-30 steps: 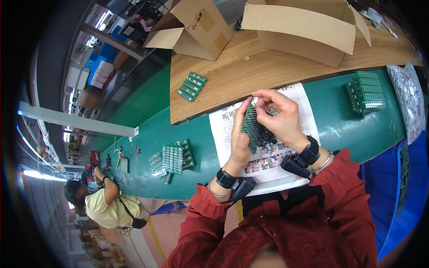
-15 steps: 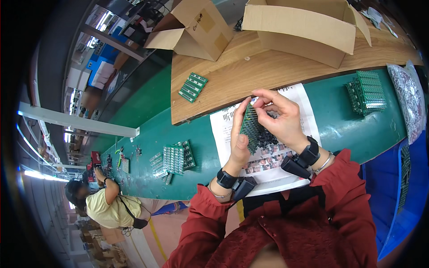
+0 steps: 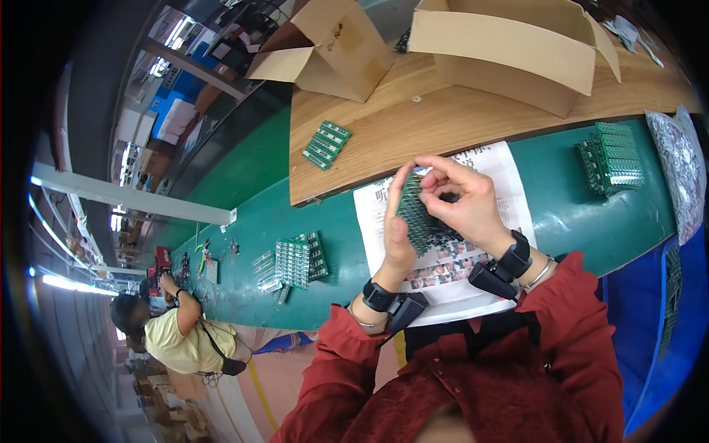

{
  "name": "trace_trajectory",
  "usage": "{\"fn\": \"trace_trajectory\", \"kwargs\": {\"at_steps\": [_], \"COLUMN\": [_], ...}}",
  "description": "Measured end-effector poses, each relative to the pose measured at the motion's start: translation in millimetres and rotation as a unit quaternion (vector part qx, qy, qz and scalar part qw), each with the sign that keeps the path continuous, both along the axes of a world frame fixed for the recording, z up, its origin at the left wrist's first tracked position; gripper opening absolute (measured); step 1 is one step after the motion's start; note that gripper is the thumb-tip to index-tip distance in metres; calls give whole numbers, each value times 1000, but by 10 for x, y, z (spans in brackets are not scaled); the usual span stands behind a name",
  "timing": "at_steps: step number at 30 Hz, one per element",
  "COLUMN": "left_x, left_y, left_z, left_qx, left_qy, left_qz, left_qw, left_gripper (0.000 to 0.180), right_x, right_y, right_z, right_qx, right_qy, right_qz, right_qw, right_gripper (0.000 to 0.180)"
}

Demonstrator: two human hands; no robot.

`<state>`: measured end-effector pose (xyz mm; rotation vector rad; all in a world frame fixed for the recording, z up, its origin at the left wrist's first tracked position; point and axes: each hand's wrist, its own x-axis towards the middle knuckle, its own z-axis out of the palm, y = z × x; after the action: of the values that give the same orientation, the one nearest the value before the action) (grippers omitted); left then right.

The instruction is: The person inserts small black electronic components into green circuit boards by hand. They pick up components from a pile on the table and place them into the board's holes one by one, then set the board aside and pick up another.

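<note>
Head view, centre of frame: my left hand (image 3: 399,236) stands edge-on, fingers clamped along a green circuit board panel (image 3: 422,218) over the printed paper sheet (image 3: 509,184). My right hand (image 3: 461,196) curls over the panel's top, fingertips pinched narrow on something too small to make out. Much of the panel hides behind my palms. At right, a stack of green boards (image 3: 611,156); the plastic bag (image 3: 676,173) bends at the rim.
</note>
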<state>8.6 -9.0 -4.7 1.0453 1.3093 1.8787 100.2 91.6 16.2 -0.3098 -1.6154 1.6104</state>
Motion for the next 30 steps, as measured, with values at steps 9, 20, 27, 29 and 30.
{"fn": "trace_trajectory", "kwargs": {"at_steps": [9, 20, 27, 29, 30], "left_x": [21, 62, 10, 17, 20], "left_y": [7, -44, -57, -43, -37], "left_z": [60, 89, 105, 69, 55], "left_qx": [-6, 1, 22, 31, 30], "left_qy": [166, 109, 105, 90, 98], "left_qz": [49, 37, 35, 74, 71], "left_qw": [985, 993, 994, 993, 992], "left_gripper": [92, 86, 86, 85, 85], "right_x": [28, 40, 78, 68, 37], "right_y": [24, 28, 91, 72, 16], "right_z": [-45, -165, -252, -229, -174], "right_qx": [-22, 1, 24, 19, 12], "right_qy": [-52, -86, -94, -81, -75], "right_qz": [12, 24, 5, 7, 13], "right_qw": [998, 996, 995, 997, 997], "right_gripper": [38, 44, 47, 49, 51]}}
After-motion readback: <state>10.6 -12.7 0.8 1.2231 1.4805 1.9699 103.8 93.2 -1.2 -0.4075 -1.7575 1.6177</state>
